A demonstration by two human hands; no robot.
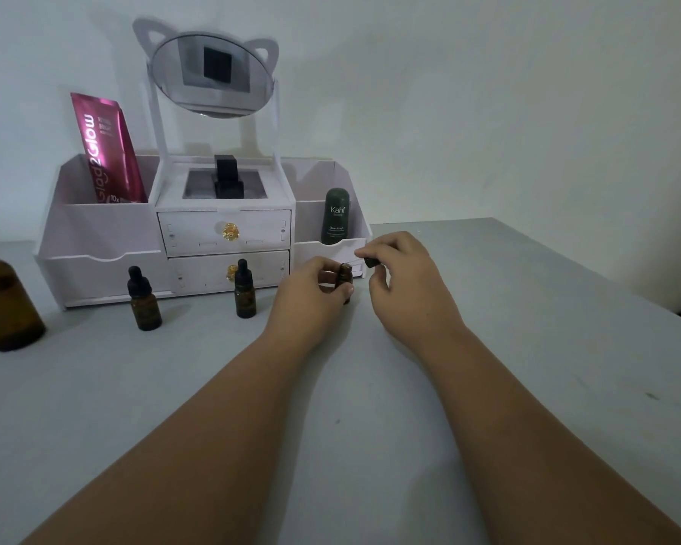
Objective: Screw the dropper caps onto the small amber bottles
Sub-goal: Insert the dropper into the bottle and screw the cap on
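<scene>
While the L hand (315, 289) curled fingers and thumb round the uncapped amber bottle (345, 274), the R hand (405, 277) pinched the black dropper cap (371, 262) between thumb and fingertips. Bottle's long axis stood approx. vertical, neck up; whether its base touched the table (527, 348) could not be told, as the fingers hid it. Key relation: cap lay just right of the neck and slightly above it, apart from it and not yet over the mouth. Cap's own axis was hidden by the fingertips, and no pipette showed. Judged next move: R hand, the nearer one, carries the cap a little leftward, aligns it w/ the neck and lowers it to thread. Left of the grip stood a near capped bottle (245, 291), and beyond it a far capped bottle (144, 300), both apparently done. Farther left was a large amber bottle (5, 304). Behind the grip sat a white organiser (103, 265).
</scene>
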